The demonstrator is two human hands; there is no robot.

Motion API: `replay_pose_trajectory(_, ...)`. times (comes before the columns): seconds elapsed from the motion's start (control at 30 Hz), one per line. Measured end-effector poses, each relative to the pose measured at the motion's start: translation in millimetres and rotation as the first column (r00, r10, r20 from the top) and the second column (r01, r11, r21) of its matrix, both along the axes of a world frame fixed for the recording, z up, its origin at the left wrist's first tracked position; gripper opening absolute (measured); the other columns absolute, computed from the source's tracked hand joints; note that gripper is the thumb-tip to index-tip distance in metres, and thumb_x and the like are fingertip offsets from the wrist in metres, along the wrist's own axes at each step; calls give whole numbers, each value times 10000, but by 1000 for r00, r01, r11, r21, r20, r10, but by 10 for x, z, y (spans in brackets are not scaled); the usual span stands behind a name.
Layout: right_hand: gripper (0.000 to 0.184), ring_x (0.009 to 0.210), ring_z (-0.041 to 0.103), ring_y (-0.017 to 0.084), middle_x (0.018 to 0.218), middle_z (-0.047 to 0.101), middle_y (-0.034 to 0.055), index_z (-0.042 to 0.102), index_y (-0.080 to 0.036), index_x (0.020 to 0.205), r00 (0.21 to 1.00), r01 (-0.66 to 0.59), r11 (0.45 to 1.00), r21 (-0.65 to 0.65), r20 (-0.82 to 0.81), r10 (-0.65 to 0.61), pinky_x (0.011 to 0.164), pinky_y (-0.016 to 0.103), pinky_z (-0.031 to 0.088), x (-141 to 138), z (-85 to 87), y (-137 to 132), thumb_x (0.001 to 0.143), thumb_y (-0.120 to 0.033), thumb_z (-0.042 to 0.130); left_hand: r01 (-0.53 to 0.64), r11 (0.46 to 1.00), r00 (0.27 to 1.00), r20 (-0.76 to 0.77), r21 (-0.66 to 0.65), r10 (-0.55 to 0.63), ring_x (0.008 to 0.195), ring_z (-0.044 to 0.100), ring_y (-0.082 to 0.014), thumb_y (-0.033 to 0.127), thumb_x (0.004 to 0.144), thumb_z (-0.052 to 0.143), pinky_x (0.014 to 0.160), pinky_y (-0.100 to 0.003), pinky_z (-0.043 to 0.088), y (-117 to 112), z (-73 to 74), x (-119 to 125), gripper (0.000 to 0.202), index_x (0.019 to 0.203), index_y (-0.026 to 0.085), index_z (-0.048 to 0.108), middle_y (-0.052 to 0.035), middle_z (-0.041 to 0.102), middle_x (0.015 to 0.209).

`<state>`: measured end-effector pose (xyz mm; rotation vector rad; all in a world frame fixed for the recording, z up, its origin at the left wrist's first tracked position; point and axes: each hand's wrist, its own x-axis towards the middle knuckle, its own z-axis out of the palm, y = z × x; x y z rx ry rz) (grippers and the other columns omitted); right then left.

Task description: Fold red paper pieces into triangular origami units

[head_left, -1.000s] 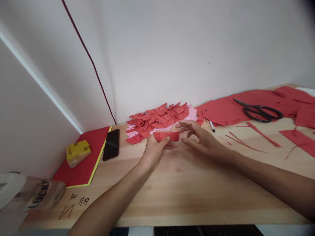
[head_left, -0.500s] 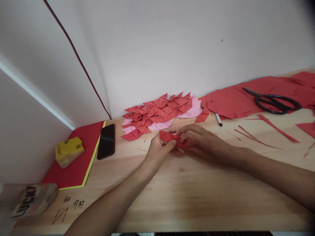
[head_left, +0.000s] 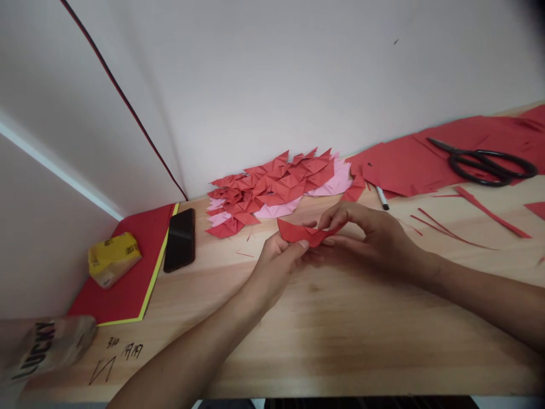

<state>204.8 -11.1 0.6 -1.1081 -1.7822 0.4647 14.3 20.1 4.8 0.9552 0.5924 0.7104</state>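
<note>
A small folded piece of red paper [head_left: 300, 232] is held between both hands above the wooden table. My left hand [head_left: 284, 253] pinches its left and middle part, thumb on the near side. At the paper's right end, my right hand [head_left: 360, 230] grips it between thumb and fingers. The upper edge of the paper dips in the middle, and a pointed corner stands up at the left. Behind my hands lies a pile of folded red paper pieces [head_left: 272, 182], with pink paper pieces [head_left: 336, 180] among them.
Black-handled scissors [head_left: 483, 162] rest on red paper sheets [head_left: 409, 165] at the right, near a marker [head_left: 382, 197] and thin red strips [head_left: 494, 213]. At the left are a phone [head_left: 179, 240], a yellow-wrapped block [head_left: 114, 258] on a red pad [head_left: 128, 298], and a clear bottle [head_left: 63, 346].
My right hand has shifted slightly right and opened out the paper's right end, so more of the folded piece shows. The view has tilted a little.
</note>
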Motion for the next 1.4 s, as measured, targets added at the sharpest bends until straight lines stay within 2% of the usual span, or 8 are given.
replay_pose_trajectory(0.1,121,791,653,155,902,674,2,583,-249,839,999,20,999,-34,-35,-22,721,309,522,2,13,-5,831,-325,677,28,1000,1000,-12,-2,-28,853,688,-215,257,805,659,774,-320,506,-38,32,6,231,971,108,714,-114,735,933)
replay_pose_trajectory(0.3,113,804,647,188,906,680,19,587,-272,861,998,-16,997,-71,-67,11,731,357,524,12,15,-21,838,-351,664,42,999,998,-42,-25,-43,929,696,-254,266,802,658,825,-356,522,-73,115,14,234,973,117,715,-128,733,973)
replay_pose_trajectory(0.5,137,773,620,180,865,659,10,598,-260,850,990,24,983,-180,-130,-48,718,345,499,-23,8,-38,845,-388,648,18,997,995,-102,75,-10,917,685,-231,267,858,594,873,-352,504,-105,23,6,212,924,112,724,-108,738,904)
replay_pose_trajectory(0.7,156,726,585,155,814,633,1,600,-239,814,979,4,973,-231,-197,-51,652,308,467,-33,-7,-18,837,-385,651,-26,989,971,-233,146,60,1001,644,-202,278,889,572,925,-338,478,-142,-39,4,247,1067,143,677,-85,700,1090)
replay_pose_trajectory(0.9,164,691,576,142,787,628,2,589,-228,817,970,-17,957,-289,-237,-54,594,278,459,-46,-11,-26,843,-380,644,3,985,980,-198,171,32,1074,621,-210,283,906,534,981,-360,462,-167,-31,12,258,1075,147,674,-83,687,1121)
replay_pose_trajectory(1.07,164,661,562,132,771,618,-1,569,-227,809,965,-35,951,-308,-259,-49,566,270,453,-57,1,-28,840,-370,644,5,989,984,-177,148,21,1050,636,-197,257,907,526,976,-351,467,-179,-14,26,228,1032,159,690,-72,697,1099)
replay_pose_trajectory(1.23,162,665,570,136,777,629,-3,560,-225,810,967,-46,946,-322,-252,-39,578,279,449,-46,-2,-24,836,-363,640,2,989,966,-256,145,36,986,666,-198,230,852,593,942,-339,491,-179,32,47,211,1013,148,702,-75,723,1026)
replay_pose_trajectory(1.4,161,671,568,144,761,620,-6,547,-228,801,966,-60,943,-328,-257,-28,587,287,454,-50,-24,-15,843,-358,633,1,987,966,-255,162,41,943,684,-194,248,834,639,920,-338,508,-180,37,52,219,1022,158,705,-76,728,1028)
